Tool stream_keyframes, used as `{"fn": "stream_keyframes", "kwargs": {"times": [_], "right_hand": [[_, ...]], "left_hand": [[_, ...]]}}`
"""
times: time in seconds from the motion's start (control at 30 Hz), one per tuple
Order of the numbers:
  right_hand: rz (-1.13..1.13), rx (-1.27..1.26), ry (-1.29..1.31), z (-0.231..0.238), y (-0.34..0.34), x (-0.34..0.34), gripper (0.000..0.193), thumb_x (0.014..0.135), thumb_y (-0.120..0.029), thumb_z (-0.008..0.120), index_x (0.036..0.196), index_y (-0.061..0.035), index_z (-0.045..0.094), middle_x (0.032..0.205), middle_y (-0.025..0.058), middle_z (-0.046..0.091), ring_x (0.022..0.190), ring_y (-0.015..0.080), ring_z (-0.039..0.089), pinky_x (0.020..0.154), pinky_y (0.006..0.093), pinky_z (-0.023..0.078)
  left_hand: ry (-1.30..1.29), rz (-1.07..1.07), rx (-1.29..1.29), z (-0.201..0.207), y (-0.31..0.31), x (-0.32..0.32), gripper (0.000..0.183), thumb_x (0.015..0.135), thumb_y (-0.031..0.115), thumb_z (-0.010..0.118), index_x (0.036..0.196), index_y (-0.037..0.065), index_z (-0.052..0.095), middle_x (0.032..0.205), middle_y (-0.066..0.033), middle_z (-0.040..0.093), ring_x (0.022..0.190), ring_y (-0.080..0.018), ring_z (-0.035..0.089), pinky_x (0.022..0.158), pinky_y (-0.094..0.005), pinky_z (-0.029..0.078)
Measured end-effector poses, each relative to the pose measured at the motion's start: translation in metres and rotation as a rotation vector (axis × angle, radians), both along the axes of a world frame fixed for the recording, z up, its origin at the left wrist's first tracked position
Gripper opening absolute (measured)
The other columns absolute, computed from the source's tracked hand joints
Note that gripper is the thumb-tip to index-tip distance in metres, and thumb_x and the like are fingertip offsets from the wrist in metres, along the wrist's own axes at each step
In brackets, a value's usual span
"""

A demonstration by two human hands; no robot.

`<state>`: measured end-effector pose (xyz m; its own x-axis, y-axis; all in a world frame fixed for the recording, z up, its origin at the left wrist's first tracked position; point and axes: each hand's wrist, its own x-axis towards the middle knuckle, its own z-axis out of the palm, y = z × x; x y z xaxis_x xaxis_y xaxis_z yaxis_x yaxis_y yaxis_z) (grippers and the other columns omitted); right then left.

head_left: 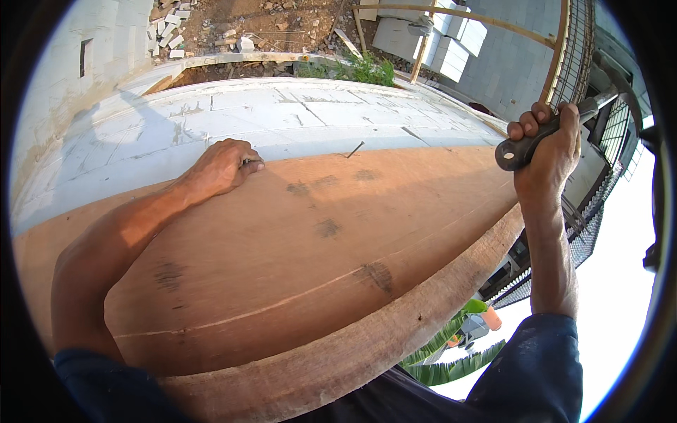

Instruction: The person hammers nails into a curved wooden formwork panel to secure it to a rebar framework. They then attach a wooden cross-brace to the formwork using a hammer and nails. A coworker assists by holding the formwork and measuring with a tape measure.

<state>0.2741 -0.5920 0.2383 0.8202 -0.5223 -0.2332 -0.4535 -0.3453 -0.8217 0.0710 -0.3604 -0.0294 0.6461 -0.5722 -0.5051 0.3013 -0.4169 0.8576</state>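
Observation:
My right hand (pixel 546 148) is raised at the right, wrapped round the black grip of a claw hammer (pixel 525 149). The hammer's metal head points up and away, clear of the board. At the far edge of a brown plywood board (pixel 282 240), my left hand (pixel 229 166) is closed in a pinch. A tiny dark bit shows between its thumb and finger, too small to make out. To the right of that hand, a nail (pixel 355 149) stands tilted in the board near the same edge, partly sunk, with its head up.
A white block wall (pixel 282 113) runs along the board's far side. A rough timber beam (pixel 395 338) borders its near side. Beyond lie rubble (pixel 166 32), white blocks (pixel 448 42) and a green plant (pixel 370 70). Wire mesh (pixel 575 49) rises at the right, beside the hammer.

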Motion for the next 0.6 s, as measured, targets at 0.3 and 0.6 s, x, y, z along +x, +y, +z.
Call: {"fn": "stream_keyframes", "kwargs": {"times": [0.3, 0.6], "right_hand": [[0.281, 0.048, 0.763, -0.001, -0.044, -0.021, 0.028, 0.104, -0.03, 0.043, 0.109, -0.0022, 0.044, 0.074, 0.001, 0.048, 0.055, 0.0065, 0.047, 0.043, 0.0223, 0.044], [0.132, 0.269, 1.549, -0.045, 0.002, -0.086, 0.029, 0.103, -0.035, 0.044, 0.099, -0.0066, 0.042, 0.076, 0.0035, 0.047, 0.051, 0.0105, 0.047, 0.038, 0.0283, 0.043]], "left_hand": [[-0.031, 0.003, 0.003, -0.003, -0.001, 0.002, 0.023, 0.094, 0.022, 0.062, 0.097, 0.002, 0.074, 0.088, -0.0155, 0.067, 0.085, -0.0349, 0.063, 0.077, -0.0452, 0.05], [0.069, -0.061, 0.049, 0.002, -0.001, 0.001, 0.025, 0.095, 0.025, 0.062, 0.1, 0.004, 0.074, 0.096, -0.0137, 0.068, 0.097, -0.0321, 0.062, 0.085, -0.044, 0.05]]}}
